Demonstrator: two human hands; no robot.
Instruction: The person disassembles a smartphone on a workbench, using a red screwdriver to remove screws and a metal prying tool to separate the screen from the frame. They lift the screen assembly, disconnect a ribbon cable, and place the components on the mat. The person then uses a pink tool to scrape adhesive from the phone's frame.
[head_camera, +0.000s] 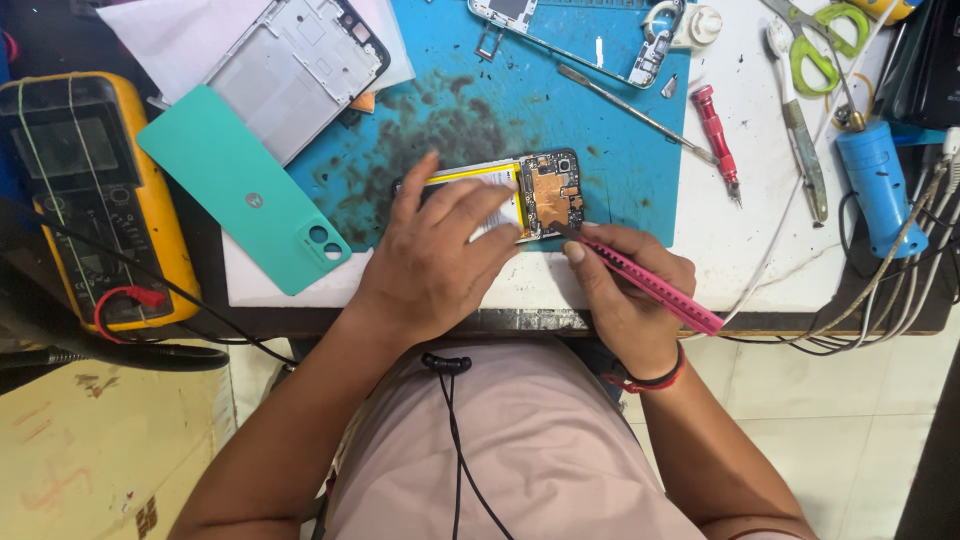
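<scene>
Opened smartphone (535, 192) lies board-up on the near edge of the blue repair mat (620, 150) | left hand (435, 255) pressed flat on it, fingers slightly spread | right hand (625, 295) just right of the phone, fingers clamped on a pink pry tool (650, 285), tip touching the phone's lower edge | teal back cover (235, 185) left of the phone | red screwdriver (717, 135) to its right.

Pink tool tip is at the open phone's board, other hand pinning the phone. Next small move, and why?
Probably ease the pink tool tip gently along the board edge of the opened phone. The right hand holds it like a pen with the tip at the board's lower edge, and the left hand presses the phone flat on the blue mat.
</scene>
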